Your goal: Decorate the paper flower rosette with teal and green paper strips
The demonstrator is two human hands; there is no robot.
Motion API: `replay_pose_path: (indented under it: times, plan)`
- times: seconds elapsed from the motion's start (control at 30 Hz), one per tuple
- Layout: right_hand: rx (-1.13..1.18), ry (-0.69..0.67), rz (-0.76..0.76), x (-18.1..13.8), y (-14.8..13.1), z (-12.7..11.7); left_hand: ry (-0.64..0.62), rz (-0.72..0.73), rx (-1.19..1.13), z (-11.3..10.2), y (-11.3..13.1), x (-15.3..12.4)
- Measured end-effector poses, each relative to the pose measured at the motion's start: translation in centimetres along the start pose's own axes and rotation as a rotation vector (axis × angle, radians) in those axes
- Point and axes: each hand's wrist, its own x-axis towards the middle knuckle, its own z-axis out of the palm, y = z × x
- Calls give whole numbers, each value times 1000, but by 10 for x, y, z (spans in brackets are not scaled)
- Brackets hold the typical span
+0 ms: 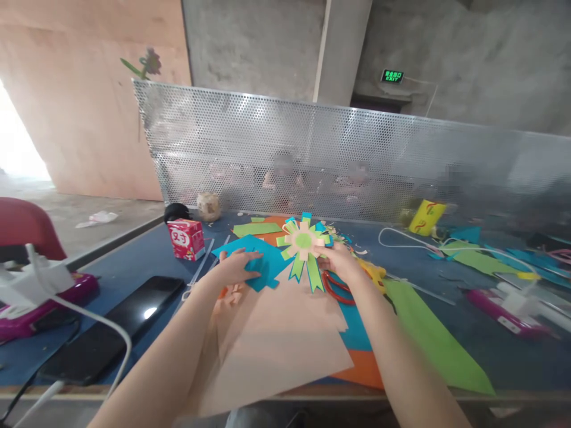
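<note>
Beige paper sheet (276, 345) lies nearest on the counter (147, 264). Beyond it the left hand (238, 267) rests open, flat on a blue paper piece (269, 268); the right hand (339, 261) pinches the paper flower (304, 242) just right of it. Red-handled scissors (336, 290) lie by the right wrist; a red carton (186, 239) stands far left.

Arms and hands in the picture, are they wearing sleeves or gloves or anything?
No. The left hand and right hand have no gloves on. The left forearm and right forearm have no sleeves in view either. No watch or bracelet shows on either wrist; rings are too blurry to tell.
</note>
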Motion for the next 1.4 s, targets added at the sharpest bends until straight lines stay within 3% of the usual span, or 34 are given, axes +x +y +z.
replay_pose_path:
  times: [0.17,0.37,0.43,0.5,0.63,0.8,0.93,1.03,1.17,1.3,1.4]
  plan:
    - [37,-11,12,-5,-6,6,-46,-6,89,1,-2,-2]
    - [96,17,-5,-10,-10,14,44,-8,65,-3,12,2]
    - [120,25,-19,-11,-11,16,113,-37,-136,-5,18,2]
    - [143,31,-34,-12,-13,17,159,-105,-482,-6,25,2]
    - [184,2,-79,-16,-14,22,171,-272,-1044,-8,38,0]
    - [168,-40,-106,-18,-12,28,175,-340,-1353,-8,48,0]
    - [147,-29,-75,-22,-13,34,91,-362,-1555,-9,53,-1]
    - [122,-12,-80,-26,-15,39,0,-298,-1713,-11,58,-5]
    - [82,-2,-102,-29,-14,43,-104,-134,-1734,-8,62,-9]
    - [12,26,-140,-29,-13,43,1,-64,-1582,0,61,-9]
    - [-127,69,-175,-28,-15,40,75,-92,-1563,1,59,-8]
